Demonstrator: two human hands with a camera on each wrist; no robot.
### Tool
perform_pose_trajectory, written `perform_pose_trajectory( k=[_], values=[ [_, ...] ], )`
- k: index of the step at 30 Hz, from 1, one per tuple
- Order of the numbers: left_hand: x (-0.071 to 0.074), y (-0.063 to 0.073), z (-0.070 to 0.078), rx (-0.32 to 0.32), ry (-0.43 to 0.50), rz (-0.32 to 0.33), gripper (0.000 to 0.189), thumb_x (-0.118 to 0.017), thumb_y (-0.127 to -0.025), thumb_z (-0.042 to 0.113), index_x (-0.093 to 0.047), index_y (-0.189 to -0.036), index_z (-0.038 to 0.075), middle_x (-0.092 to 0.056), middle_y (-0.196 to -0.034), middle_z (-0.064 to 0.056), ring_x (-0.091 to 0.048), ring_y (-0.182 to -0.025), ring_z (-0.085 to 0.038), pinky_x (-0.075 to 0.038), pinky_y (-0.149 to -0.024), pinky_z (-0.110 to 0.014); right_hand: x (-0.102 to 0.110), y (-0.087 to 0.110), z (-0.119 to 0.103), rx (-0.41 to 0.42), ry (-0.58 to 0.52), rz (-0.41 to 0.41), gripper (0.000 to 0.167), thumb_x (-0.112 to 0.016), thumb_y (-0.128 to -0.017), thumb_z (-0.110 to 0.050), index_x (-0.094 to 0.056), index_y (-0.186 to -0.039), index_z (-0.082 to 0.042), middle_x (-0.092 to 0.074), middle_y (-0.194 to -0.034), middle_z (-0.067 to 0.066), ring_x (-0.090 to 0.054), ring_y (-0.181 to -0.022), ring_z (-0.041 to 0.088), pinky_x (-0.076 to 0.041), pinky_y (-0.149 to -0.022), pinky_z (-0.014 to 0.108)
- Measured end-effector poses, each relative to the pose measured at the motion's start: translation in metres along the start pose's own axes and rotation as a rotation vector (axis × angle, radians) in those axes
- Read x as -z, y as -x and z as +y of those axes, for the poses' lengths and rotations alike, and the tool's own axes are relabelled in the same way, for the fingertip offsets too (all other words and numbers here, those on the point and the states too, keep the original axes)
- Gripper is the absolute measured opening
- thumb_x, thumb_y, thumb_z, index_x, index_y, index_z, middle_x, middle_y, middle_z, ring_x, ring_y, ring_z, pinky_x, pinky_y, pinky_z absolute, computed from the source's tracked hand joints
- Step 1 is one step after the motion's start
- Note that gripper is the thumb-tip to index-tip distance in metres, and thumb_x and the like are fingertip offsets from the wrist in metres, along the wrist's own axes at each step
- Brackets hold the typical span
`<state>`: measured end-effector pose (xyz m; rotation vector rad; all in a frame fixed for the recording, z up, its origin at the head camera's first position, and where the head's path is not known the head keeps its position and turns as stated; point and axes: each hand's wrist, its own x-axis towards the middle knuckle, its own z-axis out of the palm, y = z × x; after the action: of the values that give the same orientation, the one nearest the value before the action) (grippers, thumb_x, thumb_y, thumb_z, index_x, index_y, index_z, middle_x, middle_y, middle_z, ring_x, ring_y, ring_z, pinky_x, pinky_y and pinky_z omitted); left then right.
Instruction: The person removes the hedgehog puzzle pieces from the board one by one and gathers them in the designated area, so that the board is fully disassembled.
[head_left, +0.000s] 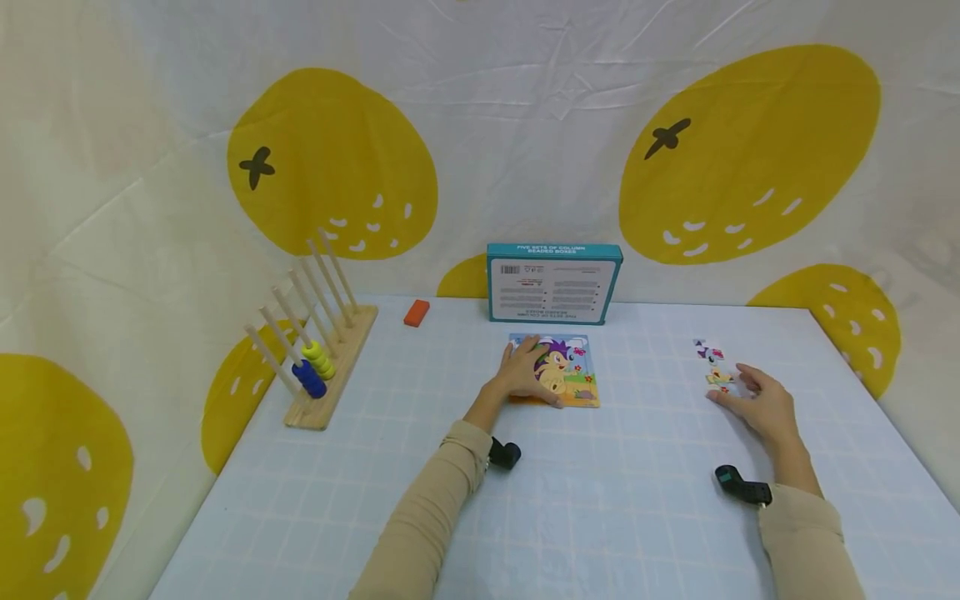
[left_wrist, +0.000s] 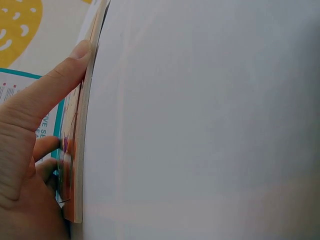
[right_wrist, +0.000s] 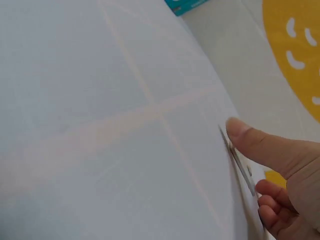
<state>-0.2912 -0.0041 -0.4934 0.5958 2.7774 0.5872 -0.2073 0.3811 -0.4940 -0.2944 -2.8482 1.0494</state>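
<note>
Head view has the tabletop with a teal-edged box at the back, and just in front of it the hedgehog puzzle board lies flat under the left grip, fingers spread across it. Right grip has thumb and index parted beside the loose pieces, and tbh I can't tell if it's touching one. I'd go light on the board and lift pieces singly by their edges.
</note>
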Motion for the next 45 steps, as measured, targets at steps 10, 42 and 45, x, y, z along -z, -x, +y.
perform_pose_trajectory(
  k=[10, 42, 45],
  values=[
    [0.000, 0.001, 0.000, 0.001, 0.007, 0.000, 0.106, -0.079, -0.063, 0.057, -0.031, -0.148, 0.018, -0.016, -0.157, -0.004, -0.007, -0.145, -0.020, 0.002, -0.116, -0.043, 0.007, 0.002, 0.002, 0.070, -0.018, -0.079, 0.053, -0.061, -0.091, -0.018, -0.043, -0.133, 0.009, -0.053, -0.122, 0.032, -0.043, -0.111, 0.047, -0.035, -0.092, 0.062],
    [0.001, 0.004, 0.001, -0.026, 0.016, 0.021, 0.107, -0.080, -0.062, 0.055, -0.031, -0.148, 0.015, -0.017, -0.156, -0.005, -0.009, -0.144, -0.020, 0.002, -0.116, -0.045, -0.005, -0.004, 0.010, 0.001, -0.036, 0.043, 0.042, -0.053, -0.092, -0.012, -0.050, -0.129, 0.007, -0.052, -0.115, 0.031, -0.046, -0.099, 0.037, -0.037, -0.081, 0.050],
    [0.001, 0.004, 0.001, -0.021, 0.021, 0.020, 0.106, -0.080, -0.062, 0.055, -0.031, -0.148, 0.016, -0.017, -0.157, -0.005, -0.008, -0.144, -0.020, 0.002, -0.116, -0.045, -0.006, -0.005, 0.011, 0.018, -0.020, 0.078, 0.039, -0.053, -0.091, -0.012, -0.052, -0.126, 0.008, -0.056, -0.112, 0.029, -0.049, -0.093, 0.029, -0.038, -0.076, 0.036]
  ],
)
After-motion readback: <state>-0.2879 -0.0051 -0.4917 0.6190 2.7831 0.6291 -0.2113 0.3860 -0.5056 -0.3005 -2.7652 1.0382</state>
